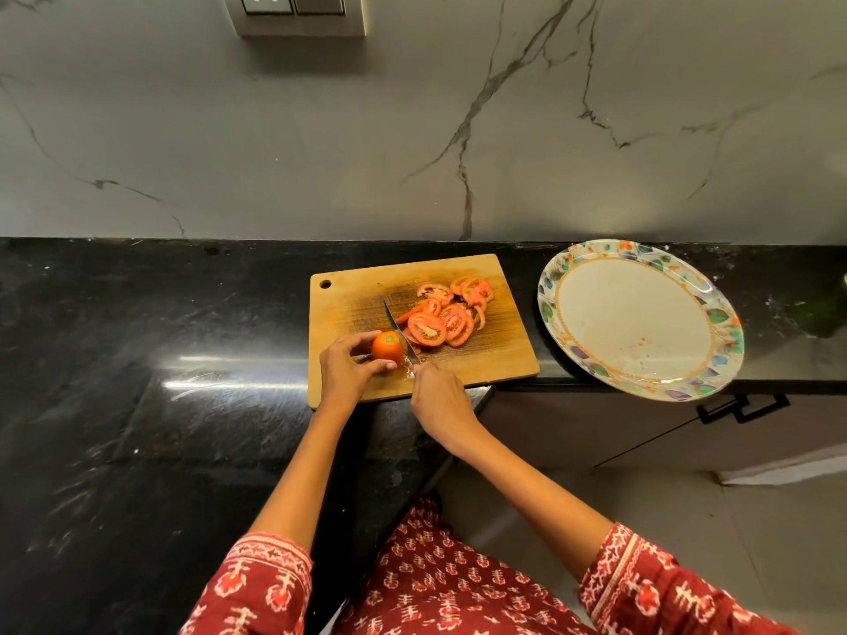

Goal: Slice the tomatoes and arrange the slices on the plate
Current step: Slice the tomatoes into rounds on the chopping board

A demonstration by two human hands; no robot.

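A wooden cutting board (357, 309) lies on the black counter. My left hand (343, 371) grips an orange-red tomato (386, 346) at the board's near left part. My right hand (437, 394) holds a knife (398, 331) whose blade rests against the tomato's right side, tip pointing away from me. Several tomato slices (442, 318) lie in a loose pile on the board, right of the blade. A white plate with a leaf-patterned rim (641, 320) sits to the right of the board; it holds no slices, only a few juice specks.
The black stone counter (137, 359) stretches left and towards me. Its edge runs just under the board's near right corner, and the plate overhangs that edge. A marble wall with a socket panel (298, 11) rises behind. Cabinet handles (742, 407) show below the plate.
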